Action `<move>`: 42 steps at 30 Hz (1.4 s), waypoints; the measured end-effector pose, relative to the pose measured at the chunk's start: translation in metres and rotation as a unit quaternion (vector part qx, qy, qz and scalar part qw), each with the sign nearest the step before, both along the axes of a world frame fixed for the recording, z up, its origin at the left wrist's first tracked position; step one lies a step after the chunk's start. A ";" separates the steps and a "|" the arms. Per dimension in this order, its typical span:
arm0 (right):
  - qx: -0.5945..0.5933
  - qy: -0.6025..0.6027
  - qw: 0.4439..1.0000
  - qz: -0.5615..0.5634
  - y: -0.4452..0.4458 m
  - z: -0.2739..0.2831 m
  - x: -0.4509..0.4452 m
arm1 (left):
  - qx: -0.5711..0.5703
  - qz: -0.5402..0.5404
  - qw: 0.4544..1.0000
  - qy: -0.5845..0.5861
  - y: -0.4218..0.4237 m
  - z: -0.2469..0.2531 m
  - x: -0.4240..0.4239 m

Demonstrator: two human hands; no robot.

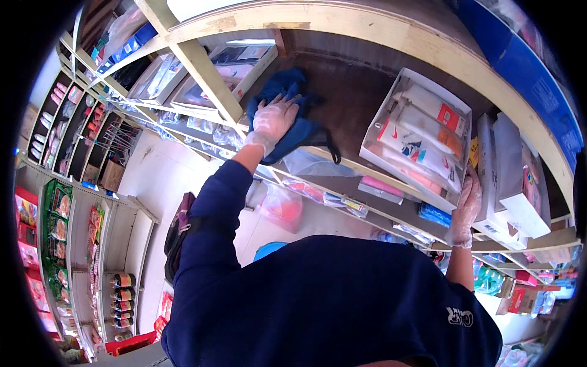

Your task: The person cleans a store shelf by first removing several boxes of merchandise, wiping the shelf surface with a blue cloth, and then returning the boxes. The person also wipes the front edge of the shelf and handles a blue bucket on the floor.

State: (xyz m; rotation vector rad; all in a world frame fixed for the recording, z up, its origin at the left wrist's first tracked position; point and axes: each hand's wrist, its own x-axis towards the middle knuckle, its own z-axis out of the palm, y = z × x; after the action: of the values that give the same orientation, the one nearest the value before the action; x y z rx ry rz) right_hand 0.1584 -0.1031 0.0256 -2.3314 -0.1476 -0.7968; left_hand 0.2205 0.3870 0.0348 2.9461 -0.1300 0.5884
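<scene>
My left hand, in a thin clear glove, presses with spread fingers on a crumpled blue cloth. The cloth lies on the dark shelf board, a strap-like dark edge hanging by the shelf's front. My right hand, gloved too, is at the right side of an open white cardboard box and grips its edge. The box is tilted and holds several packaged garments in clear plastic. Part of my right hand's fingers is hidden behind the box's side.
More white boxes stand right of my right hand. A pale wooden post divides the shelf at left, with boxed goods beyond. Lower shelves carry packets. A red plastic bag is on the floor, and bottles stand on another shelf.
</scene>
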 end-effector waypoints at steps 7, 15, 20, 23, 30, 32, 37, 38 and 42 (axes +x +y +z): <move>-0.007 -0.013 1.000 -0.012 -0.008 -0.011 0.005 | -0.213 0.076 0.947 -0.230 -0.022 0.062 -0.011; -0.028 0.007 1.000 -0.013 -0.003 -0.005 0.005 | -0.137 0.007 0.990 0.036 0.024 0.055 0.107; -0.006 -0.014 1.000 -0.010 -0.004 -0.006 0.006 | 0.038 0.034 0.977 0.208 -0.050 0.027 0.055; -0.005 -0.009 1.000 -0.021 -0.011 -0.014 0.005 | 0.026 0.023 0.983 0.181 -0.041 0.022 0.083; -0.010 0.006 1.000 -0.026 -0.004 -0.007 0.004 | -0.015 0.110 0.979 0.171 -0.014 0.013 0.184; -0.027 0.003 0.999 -0.027 -0.001 -0.003 0.005 | -0.003 0.141 0.978 0.156 -0.015 0.010 0.200; -0.029 0.029 0.999 -0.034 -0.010 -0.008 0.000 | 0.011 0.026 0.991 0.134 -0.057 0.005 0.160; -0.054 -0.007 0.998 -0.030 -0.007 -0.007 0.002 | 0.015 0.012 0.992 0.124 -0.064 0.002 0.144; -0.024 -0.011 0.999 -0.019 -0.004 -0.009 0.005 | 0.062 -0.046 0.990 0.114 -0.099 0.004 0.071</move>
State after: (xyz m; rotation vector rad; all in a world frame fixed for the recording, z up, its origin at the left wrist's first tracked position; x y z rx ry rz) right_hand 0.1638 -0.1075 0.0162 -2.3781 -0.1338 -0.8452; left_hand 0.2917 0.2880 0.0390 3.0797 -0.2856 0.2354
